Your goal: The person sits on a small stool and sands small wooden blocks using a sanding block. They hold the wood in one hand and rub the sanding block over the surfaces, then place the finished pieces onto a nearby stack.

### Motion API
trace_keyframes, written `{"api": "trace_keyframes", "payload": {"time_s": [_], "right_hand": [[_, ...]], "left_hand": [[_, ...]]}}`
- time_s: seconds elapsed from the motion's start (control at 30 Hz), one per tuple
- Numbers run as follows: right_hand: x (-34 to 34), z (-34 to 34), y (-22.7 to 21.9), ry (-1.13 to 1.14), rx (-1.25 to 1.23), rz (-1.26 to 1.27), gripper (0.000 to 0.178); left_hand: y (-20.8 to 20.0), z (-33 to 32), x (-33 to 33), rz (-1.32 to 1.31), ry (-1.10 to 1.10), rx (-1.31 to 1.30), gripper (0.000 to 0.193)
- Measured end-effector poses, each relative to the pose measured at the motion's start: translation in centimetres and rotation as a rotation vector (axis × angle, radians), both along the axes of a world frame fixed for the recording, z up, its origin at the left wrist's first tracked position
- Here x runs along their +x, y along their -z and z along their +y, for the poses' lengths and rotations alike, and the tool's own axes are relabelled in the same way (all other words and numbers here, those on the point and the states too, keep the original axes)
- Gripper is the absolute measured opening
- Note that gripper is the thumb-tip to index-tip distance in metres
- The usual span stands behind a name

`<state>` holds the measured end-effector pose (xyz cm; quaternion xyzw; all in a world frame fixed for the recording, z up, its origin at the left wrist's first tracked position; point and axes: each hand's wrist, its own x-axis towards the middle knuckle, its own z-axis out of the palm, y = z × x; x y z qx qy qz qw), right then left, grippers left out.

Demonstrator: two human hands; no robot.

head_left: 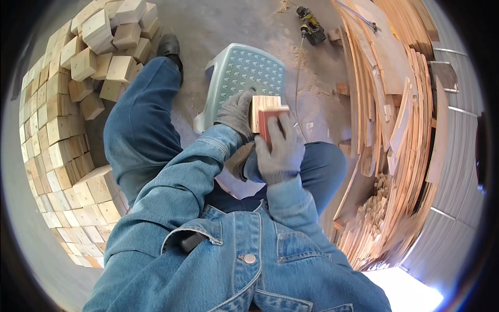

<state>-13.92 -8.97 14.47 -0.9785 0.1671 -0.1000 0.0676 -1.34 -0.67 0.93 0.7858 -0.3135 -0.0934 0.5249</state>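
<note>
My left hand (235, 115), in a grey work glove, is closed around a pale wooden block (265, 100) with visible grain. My right hand (282, 152), gloved the same way, grips a sanding block (263, 125) with a reddish-brown face. The sanding block lies against the near right side of the wooden block; the exact contact is hidden by my fingers. Both hands are in front of me, at the near edge of a pale green plastic stool (252, 70) with a bumpy top.
Many wooden blocks (62, 161) are stacked at the left, with loose ones on top. Long boards and strips (410, 151) are piled at the right. A yellow and black power tool (311, 26) lies on the concrete floor (208, 23) ahead, a cord nearby.
</note>
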Motion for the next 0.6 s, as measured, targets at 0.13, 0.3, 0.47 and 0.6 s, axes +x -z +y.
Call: {"api": "trace_keyframes", "payload": {"time_s": [0.13,0.3,0.47,0.6], "right_hand": [[0.4,-0.5,1.2,0.031,-0.021,-0.016,0.052],[7.4,-4.0,0.8,0.022,0.061,-0.045,0.051],[-0.1,-0.8,0.8,-0.026,-0.020,-0.021,0.050],[0.1,-1.1,1.0,-0.010,-0.056,-0.042,0.049]], "left_hand": [[0.9,-0.5,-0.7,-0.014,-0.015,0.017,0.084],[1.1,-1.0,-0.2,0.049,0.040,-0.019,0.091],[1.7,-0.3,-0.6,-0.060,-0.001,0.030,0.089],[0.0,-0.6,-0.8,-0.033,0.005,-0.008,0.089]]}}
